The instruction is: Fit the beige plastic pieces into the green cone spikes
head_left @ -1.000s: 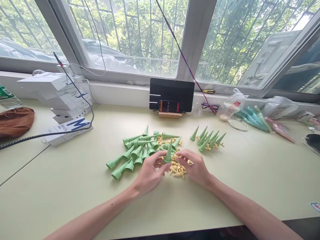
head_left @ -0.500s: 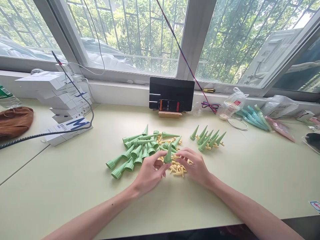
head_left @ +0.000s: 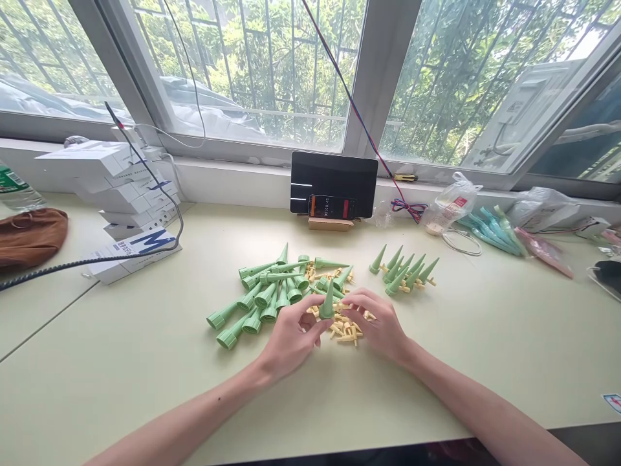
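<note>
My left hand [head_left: 294, 333] pinches a green plastic watering spike [head_left: 327, 301] between thumb and fingers, its tip pointing up and its wide ribbed cap down. Close to the spike's right side, my right hand [head_left: 381, 320] has thumb and fingertips drawn together; whatever they hold is too small to make out. Under and between the hands lies a heap of small yellow plastic valve pieces [head_left: 345, 336]. Left of them spreads a pile of green spikes [head_left: 264, 294], most lying on their sides with open caps facing me. A group of spikes with yellow pieces attached [head_left: 405, 272] stands to the right.
A phone [head_left: 332, 206] showing a timer leans on a black screen [head_left: 334, 175] at the back. White boxes [head_left: 130, 194] are stacked at the left, with a black cable [head_left: 121, 257] across them. Plastic bags [head_left: 449, 204] and bundled blue tubes [head_left: 495, 231] lie back right.
</note>
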`<action>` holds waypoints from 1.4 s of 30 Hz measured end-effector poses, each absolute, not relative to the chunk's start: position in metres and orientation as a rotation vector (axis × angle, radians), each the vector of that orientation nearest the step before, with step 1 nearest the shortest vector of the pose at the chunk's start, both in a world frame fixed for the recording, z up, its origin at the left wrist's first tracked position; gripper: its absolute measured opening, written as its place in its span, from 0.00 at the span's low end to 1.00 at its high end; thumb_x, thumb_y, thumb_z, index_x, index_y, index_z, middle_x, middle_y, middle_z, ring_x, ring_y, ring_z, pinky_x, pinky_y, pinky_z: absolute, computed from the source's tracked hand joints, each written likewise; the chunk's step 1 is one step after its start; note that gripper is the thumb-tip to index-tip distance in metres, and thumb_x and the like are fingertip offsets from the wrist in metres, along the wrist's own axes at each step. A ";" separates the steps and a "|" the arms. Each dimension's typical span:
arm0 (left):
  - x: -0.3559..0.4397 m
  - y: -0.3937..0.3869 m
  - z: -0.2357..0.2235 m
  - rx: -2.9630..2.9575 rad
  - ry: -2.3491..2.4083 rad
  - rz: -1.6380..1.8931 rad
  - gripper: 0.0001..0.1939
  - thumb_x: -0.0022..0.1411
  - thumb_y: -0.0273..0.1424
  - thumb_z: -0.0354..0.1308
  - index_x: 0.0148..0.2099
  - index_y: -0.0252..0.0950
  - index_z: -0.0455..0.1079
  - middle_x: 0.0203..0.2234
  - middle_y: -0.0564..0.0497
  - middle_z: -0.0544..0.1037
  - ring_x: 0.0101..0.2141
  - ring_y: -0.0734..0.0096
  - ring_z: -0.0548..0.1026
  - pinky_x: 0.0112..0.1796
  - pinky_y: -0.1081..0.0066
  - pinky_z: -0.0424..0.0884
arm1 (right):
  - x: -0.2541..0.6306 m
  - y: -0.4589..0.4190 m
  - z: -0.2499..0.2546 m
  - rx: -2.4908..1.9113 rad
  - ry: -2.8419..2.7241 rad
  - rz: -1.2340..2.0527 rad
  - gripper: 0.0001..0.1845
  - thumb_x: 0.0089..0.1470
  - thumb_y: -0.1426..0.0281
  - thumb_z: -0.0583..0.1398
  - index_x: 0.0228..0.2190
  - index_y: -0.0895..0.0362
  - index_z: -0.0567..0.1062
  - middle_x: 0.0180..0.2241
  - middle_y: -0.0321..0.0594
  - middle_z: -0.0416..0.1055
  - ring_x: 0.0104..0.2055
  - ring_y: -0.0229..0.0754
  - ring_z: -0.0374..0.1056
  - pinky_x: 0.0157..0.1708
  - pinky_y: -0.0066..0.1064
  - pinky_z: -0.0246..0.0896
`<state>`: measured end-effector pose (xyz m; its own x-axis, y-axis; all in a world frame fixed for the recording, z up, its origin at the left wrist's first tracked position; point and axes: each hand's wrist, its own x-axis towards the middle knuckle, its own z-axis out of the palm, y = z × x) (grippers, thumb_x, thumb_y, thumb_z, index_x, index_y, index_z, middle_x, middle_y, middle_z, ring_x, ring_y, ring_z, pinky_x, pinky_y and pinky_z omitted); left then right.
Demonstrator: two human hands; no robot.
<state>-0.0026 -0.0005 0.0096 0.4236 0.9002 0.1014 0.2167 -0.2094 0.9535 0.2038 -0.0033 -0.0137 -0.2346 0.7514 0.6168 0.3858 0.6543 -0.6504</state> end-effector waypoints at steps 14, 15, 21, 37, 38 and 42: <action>-0.003 0.000 0.004 1.701 1.029 0.879 0.17 0.62 0.35 0.59 0.51 0.35 0.71 0.20 0.56 0.73 0.18 0.75 0.70 0.26 0.73 0.70 | 0.204 -0.002 -0.016 -0.929 -1.859 0.440 0.04 0.61 0.71 0.60 0.38 0.55 0.75 0.33 0.40 0.72 0.28 0.35 0.67 0.26 0.27 0.65; -0.003 0.000 0.004 1.706 1.024 0.879 0.16 0.62 0.35 0.59 0.51 0.35 0.72 0.21 0.56 0.73 0.19 0.75 0.70 0.25 0.73 0.70 | 0.204 -0.002 -0.015 -0.926 -1.860 0.442 0.04 0.61 0.71 0.60 0.38 0.55 0.75 0.33 0.40 0.72 0.28 0.35 0.67 0.26 0.26 0.66; -0.002 0.000 0.006 1.720 1.046 0.885 0.17 0.62 0.35 0.59 0.52 0.33 0.71 0.19 0.57 0.71 0.18 0.75 0.70 0.26 0.73 0.69 | 0.202 -0.002 -0.014 -0.928 -1.866 0.462 0.04 0.62 0.70 0.59 0.37 0.56 0.75 0.32 0.40 0.71 0.28 0.36 0.67 0.26 0.27 0.66; -0.003 0.001 -0.001 1.785 1.018 0.922 0.13 0.62 0.33 0.60 0.49 0.37 0.71 0.17 0.60 0.69 0.17 0.77 0.70 0.24 0.76 0.68 | 0.204 -0.002 -0.015 -0.961 -1.867 0.457 0.05 0.63 0.69 0.58 0.37 0.56 0.75 0.29 0.38 0.72 0.27 0.36 0.65 0.28 0.28 0.63; -0.003 0.001 -0.002 1.786 1.021 0.920 0.13 0.62 0.34 0.60 0.49 0.37 0.71 0.17 0.60 0.69 0.17 0.77 0.70 0.24 0.76 0.68 | 0.204 -0.003 -0.015 -0.957 -1.865 0.461 0.05 0.63 0.69 0.58 0.38 0.55 0.74 0.29 0.38 0.72 0.27 0.36 0.65 0.28 0.29 0.63; -0.003 0.002 0.000 1.768 1.019 0.899 0.14 0.63 0.34 0.59 0.50 0.37 0.71 0.18 0.59 0.71 0.18 0.76 0.70 0.25 0.76 0.69 | 0.203 -0.004 -0.015 -0.915 -1.863 0.494 0.04 0.61 0.70 0.60 0.39 0.55 0.73 0.30 0.37 0.71 0.27 0.36 0.67 0.26 0.27 0.65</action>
